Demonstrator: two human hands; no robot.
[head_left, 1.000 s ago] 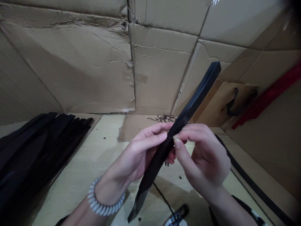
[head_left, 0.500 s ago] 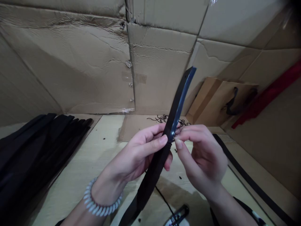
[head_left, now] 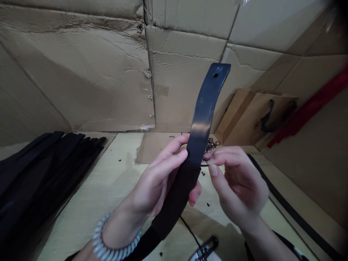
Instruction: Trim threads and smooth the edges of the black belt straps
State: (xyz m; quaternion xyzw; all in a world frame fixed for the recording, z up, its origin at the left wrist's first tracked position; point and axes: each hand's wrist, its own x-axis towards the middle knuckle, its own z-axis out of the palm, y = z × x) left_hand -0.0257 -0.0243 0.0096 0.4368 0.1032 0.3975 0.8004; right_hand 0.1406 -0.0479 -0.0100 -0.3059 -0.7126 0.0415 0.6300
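A long, curved dark strip (head_left: pixel 202 112) stands tilted in front of me, its glossy bare upper end pierced by a small hole. Black fabric (head_left: pixel 179 197) covers its lower length, with the edge of the cover just below my left thumb. My left hand (head_left: pixel 163 172) wraps round the strip near that edge. Just to the right, thumb and forefinger of my right hand (head_left: pixel 236 181) are pinched together. Whatever lies between those fingertips is too small to make out.
Dark folded fabric pieces (head_left: pixel 35 170) lie at the left. Black thread scraps (head_left: pixel 212 144) are heaped behind my hands. A tool with a black loop handle (head_left: pixel 208 248) lies at the front. A brown paper bag (head_left: pixel 244 119) and a black strip (head_left: pixel 288 203) are at the right; cardboard walls stand behind.
The strip has turned from nearly edge-on so its broad glossy face and hole show. My right hand has shifted slightly right, away from the strip, still pinched.
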